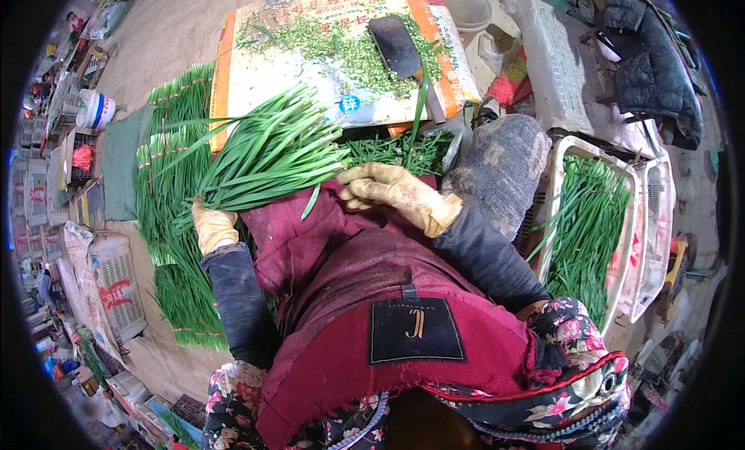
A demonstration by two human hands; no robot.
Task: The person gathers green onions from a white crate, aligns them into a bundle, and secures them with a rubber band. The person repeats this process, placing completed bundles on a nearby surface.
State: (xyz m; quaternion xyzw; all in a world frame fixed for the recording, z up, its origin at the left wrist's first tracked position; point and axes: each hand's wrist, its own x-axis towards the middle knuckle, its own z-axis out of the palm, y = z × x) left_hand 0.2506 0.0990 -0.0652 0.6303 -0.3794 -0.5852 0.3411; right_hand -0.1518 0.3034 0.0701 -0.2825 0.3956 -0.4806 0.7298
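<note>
My left hand (214, 226), in a pale yellow work glove, grips the leafy end of a loose bunch of Chinese chives (273, 153). The bunch lies slanting across my lap and the near edge of a printed woven sack (279, 95), with its pale stem ends to the right. My right hand (390, 191), gloved too, hovers over the dark red apron (326, 240) beside those stem ends. Its fingers are slightly bent and apart, with nothing visible in them. A cleaver (396, 45) with a wooden handle rests on the sack among chopped chive trimmings (349, 48).
Tied chive bundles (174, 217) lie in rows on the floor at left, near a green cloth (125, 164). Right of my leg, a white plastic crate (556, 164) holds loose chives (588, 240). Leaf scraps (384, 150) lie below the sack's edge; a bucket (465, 10) stands behind.
</note>
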